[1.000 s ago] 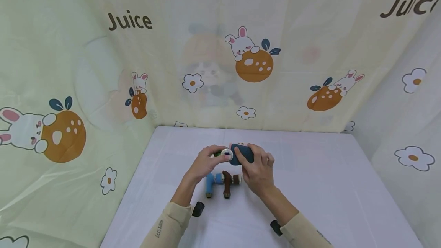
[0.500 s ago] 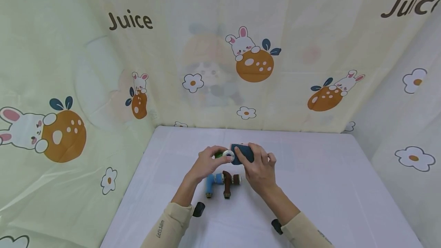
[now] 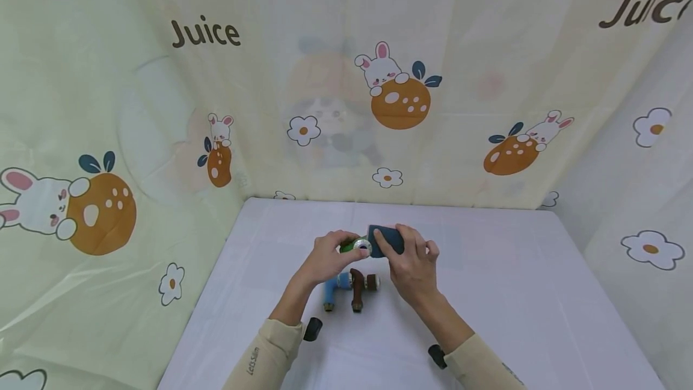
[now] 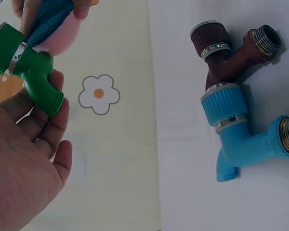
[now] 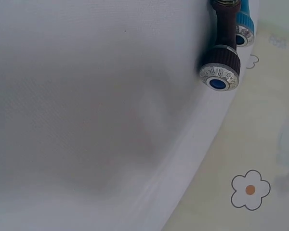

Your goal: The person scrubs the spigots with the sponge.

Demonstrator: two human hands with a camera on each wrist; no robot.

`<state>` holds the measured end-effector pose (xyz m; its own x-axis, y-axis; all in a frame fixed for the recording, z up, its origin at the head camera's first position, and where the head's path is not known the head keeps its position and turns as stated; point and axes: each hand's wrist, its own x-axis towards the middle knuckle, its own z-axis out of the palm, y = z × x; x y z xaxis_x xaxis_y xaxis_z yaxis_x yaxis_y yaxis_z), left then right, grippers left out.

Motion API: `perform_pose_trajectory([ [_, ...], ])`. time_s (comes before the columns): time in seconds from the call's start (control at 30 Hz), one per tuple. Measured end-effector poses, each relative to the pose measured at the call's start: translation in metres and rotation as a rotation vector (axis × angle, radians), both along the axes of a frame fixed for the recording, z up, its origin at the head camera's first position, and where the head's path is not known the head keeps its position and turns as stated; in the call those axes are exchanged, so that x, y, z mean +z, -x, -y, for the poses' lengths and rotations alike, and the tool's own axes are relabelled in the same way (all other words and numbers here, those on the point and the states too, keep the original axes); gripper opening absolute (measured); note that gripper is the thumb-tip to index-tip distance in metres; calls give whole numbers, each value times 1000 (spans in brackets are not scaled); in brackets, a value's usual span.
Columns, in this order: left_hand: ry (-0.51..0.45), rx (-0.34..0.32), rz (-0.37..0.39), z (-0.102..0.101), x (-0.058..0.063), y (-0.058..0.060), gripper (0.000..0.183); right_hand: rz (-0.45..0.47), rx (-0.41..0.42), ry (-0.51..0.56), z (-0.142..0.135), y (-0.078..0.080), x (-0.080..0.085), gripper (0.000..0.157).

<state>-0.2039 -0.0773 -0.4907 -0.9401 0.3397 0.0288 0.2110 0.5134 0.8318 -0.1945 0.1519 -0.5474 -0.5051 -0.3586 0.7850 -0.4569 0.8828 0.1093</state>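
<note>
My left hand (image 3: 327,257) holds a green water tap (image 4: 37,82) above the table, its silver-rimmed handle end facing the head camera. In the left wrist view, fingers of that hand lie curled behind the tap's spout. My right hand (image 3: 409,265) grips a sponge (image 3: 391,241) with a dark blue face and a pink side (image 4: 62,41). The sponge's edge appears to meet the tap beside its handle. Below the hands, a blue tap (image 4: 241,139) and a brown tap (image 4: 226,65) lie side by side on the table. The right wrist view does not show the right hand.
A white-covered table (image 3: 487,294) spreads under both arms. Behind it and at the sides hangs a cream curtain (image 3: 260,107) printed with rabbits, oranges and flowers. Black wrist cameras (image 3: 312,329) sit at the sleeves.
Both hands have shifted slightly right with the green tap and sponge. The sponge has moved a little further right, and more of the green tap shows. The two taps on the table stay put.
</note>
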Motion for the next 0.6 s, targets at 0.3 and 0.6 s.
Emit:
perform_pose_trajectory([
  [0.3,-36,-11,18,1,0,0,51,14,6,38,-4,3,1,75],
  [0.6,-63,-29,26,3,1,0,51,25,13,83,-5,3,3,72],
])
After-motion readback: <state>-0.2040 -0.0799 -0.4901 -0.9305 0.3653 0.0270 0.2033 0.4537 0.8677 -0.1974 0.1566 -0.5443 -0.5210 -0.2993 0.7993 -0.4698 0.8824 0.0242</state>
